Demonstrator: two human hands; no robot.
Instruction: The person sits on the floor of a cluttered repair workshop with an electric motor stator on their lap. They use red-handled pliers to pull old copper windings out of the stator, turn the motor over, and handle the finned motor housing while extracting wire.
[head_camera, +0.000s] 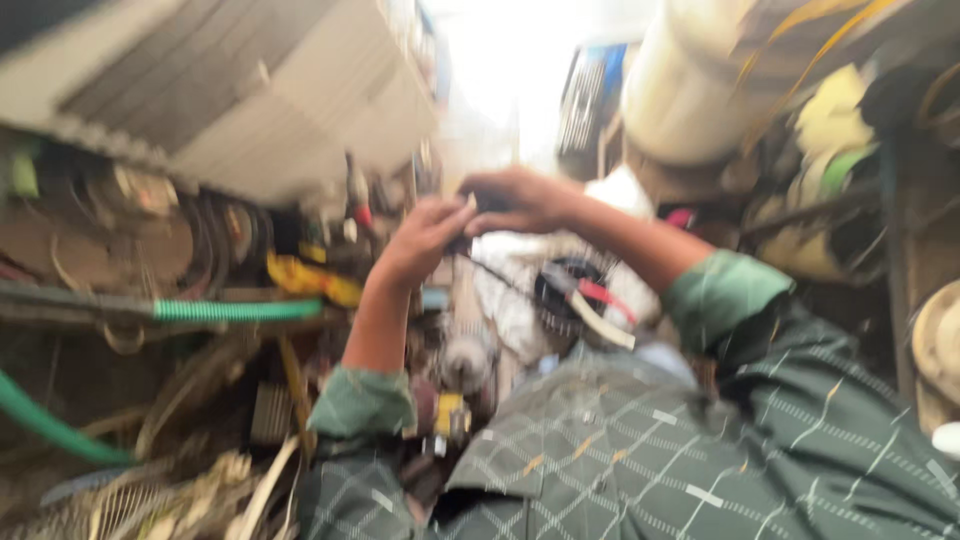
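The view is heavily blurred. My left hand (418, 243) and my right hand (522, 199) are raised together at the centre, both arms in green checked sleeves. Both close on a small dark object (478, 207) pinched between their fingertips; its exact kind is lost in the blur. A thin black wire (500, 277) runs down from it towards a dark round part (565, 288) with red and white strips, which lies on white cloth below my right forearm.
A big white ribbed casing (250, 90) hangs at the upper left. Green corrugated hose (235, 310) and another green hose (45, 425) cross piles of wires and scrap on the left. A white cylinder (690, 90) and cluttered shelves (850, 180) stand on the right.
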